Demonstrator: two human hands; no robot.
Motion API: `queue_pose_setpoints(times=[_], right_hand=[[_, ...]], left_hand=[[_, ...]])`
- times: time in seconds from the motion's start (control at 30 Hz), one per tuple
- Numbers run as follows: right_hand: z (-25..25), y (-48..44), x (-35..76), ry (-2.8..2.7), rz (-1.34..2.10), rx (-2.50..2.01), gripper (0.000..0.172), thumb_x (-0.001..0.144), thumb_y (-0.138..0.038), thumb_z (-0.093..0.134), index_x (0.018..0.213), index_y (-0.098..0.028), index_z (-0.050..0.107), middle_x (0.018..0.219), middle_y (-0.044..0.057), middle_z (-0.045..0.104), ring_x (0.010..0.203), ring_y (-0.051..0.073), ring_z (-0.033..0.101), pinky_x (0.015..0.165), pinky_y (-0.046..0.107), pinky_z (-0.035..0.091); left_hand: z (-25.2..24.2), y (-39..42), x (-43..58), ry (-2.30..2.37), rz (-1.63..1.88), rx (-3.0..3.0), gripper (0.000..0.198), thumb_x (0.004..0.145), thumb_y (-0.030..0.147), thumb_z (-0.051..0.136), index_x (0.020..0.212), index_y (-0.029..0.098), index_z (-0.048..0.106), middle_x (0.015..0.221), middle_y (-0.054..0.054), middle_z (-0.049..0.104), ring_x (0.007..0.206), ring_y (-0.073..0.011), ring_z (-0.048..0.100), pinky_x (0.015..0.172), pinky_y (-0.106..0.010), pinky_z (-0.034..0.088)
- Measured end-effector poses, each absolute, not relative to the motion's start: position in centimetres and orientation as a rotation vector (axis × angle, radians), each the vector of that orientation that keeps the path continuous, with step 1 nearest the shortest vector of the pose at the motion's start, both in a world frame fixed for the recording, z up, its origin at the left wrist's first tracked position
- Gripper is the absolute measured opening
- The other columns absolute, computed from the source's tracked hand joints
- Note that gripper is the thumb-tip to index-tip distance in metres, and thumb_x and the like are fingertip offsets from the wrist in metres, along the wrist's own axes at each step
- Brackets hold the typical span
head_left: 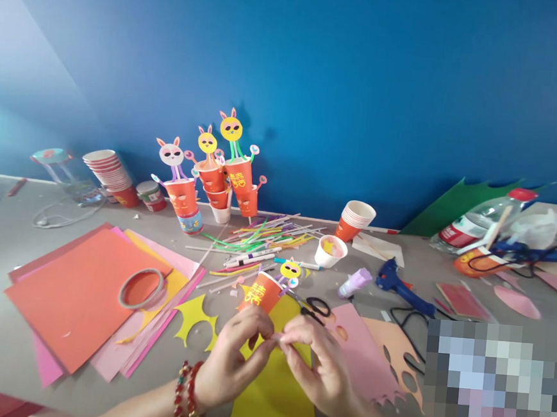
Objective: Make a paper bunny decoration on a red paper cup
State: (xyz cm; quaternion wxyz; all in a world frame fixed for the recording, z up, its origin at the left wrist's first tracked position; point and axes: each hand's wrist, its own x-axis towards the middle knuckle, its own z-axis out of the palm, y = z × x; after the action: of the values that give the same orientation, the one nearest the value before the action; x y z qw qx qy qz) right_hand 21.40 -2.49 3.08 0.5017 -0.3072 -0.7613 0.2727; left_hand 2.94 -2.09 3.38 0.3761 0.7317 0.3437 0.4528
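My left hand [235, 354], with red beads at the wrist, and my right hand [317, 366] meet over a yellow paper sheet [270, 404]. Thumbs and forefingers of both are pinched together at one spot; a small pale piece seems to be between them, too small to name. Just beyond my fingers stands a tilted orange paper cup [261, 291] with gold print. A yellow paper face [291, 270] with dark eyes and a purple pipe-cleaner arm is joined to this cup. Black-handled scissors [317, 307] lie past my right hand.
Finished cup figures [178, 194] stand by the wall, near scattered pipe cleaners [267, 233]. Coloured paper with a tape roll [141, 289] lies left. At right are a blue glue gun [404, 289], a purple glue stick [355, 283], cut pink paper [361, 353] and a bottle [485, 218].
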Motion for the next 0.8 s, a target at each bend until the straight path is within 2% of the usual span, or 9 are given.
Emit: queue_pose_setpoints(times=[0.33, 0.57, 0.8], right_hand=[[3.6, -2.69, 21.14, -1.771, 0.68, -0.773, 0.017, 0.09, -0.007, 0.058, 0.098, -0.022, 0.06, 0.084, 0.003, 0.068, 0.076, 0.017, 0.067, 0.068, 0.027, 0.053], [3.5, -2.08, 21.63, -1.911, 0.44, -0.834, 0.017, 0.088, -0.007, 0.062, 0.097, -0.021, 0.062, 0.096, 0.007, 0.067, 0.088, 0.021, 0.064, 0.079, 0.035, 0.05], [3.64, -2.34, 21.73, -2.041, 0.346, -0.871, 0.013, 0.09, -0.009, 0.061, 0.096, -0.021, 0.06, 0.086, 0.006, 0.067, 0.079, 0.02, 0.061, 0.071, 0.035, 0.049]], left_hand=[[3.09, -2.13, 2.53, 0.813, 1.122, 1.731, 0.014, 0.096, 0.023, 0.052, 0.084, 0.018, 0.058, 0.079, -0.005, 0.059, 0.072, -0.0161, 0.056, 0.068, -0.027, 0.046], [3.02, -2.04, 2.55, 0.855, 1.134, 1.729, 0.015, 0.096, 0.02, 0.053, 0.082, 0.018, 0.058, 0.079, -0.005, 0.06, 0.074, -0.016, 0.057, 0.071, -0.027, 0.046], [3.35, -2.06, 2.58, 0.854, 1.138, 1.827, 0.014, 0.095, 0.014, 0.05, 0.085, 0.018, 0.058, 0.083, -0.005, 0.064, 0.078, -0.0164, 0.061, 0.074, -0.028, 0.048]])
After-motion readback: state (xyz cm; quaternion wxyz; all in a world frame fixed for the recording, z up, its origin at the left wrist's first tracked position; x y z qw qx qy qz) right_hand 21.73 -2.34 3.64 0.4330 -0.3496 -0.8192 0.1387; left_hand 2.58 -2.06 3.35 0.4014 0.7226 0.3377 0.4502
